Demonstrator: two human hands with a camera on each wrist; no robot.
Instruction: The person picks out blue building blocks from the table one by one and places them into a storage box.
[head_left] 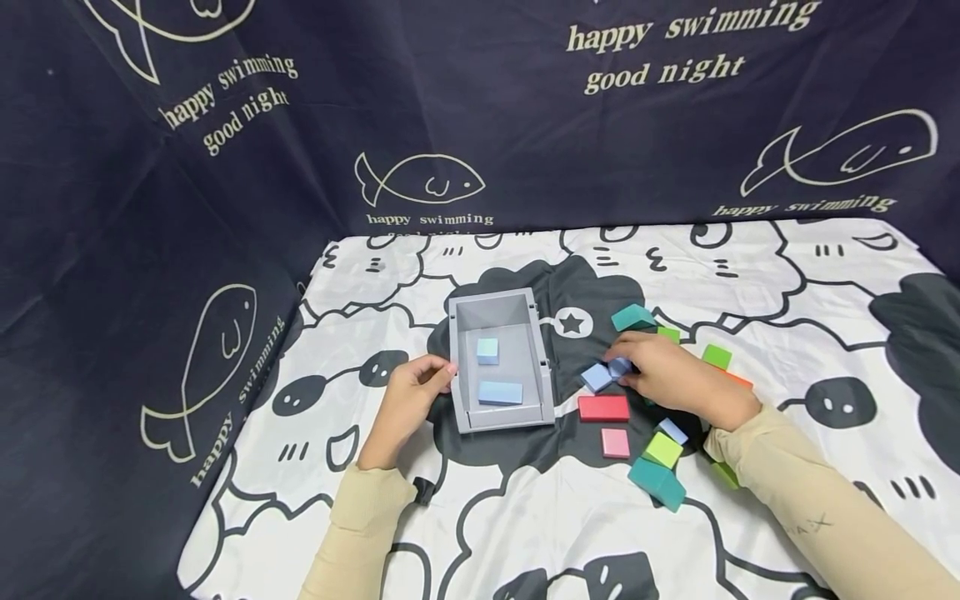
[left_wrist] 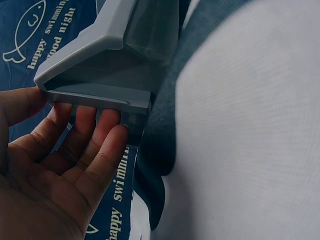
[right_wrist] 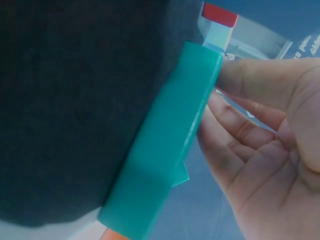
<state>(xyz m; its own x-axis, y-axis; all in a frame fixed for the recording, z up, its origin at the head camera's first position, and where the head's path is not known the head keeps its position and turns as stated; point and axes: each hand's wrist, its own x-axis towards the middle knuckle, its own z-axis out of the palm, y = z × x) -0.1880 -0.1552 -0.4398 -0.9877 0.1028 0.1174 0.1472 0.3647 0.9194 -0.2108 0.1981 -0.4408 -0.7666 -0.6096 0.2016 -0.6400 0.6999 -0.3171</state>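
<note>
The box [head_left: 512,417] stands on the surface [head_left: 285,517], nearer its left edge than its right. Inside lie a cube [head_left: 487,351] and, toward the box's near edge, a bar [head_left: 500,392], both light blue.

Left hand [head_left: 408,400]: thumb and bent fingers close on the rim of the box's left wall.

Right hand [head_left: 667,371]: fingers curled, nearly together, at a blue block [head_left: 619,366] right of the box; it appears pinched, though a teal block [right_wrist: 165,135] obstructs the right-wrist view. A second blue block [head_left: 597,378] lies just beside it.

Toward the surface's near edge from these: a red block [head_left: 603,408], then a pink block [head_left: 616,443].
</note>
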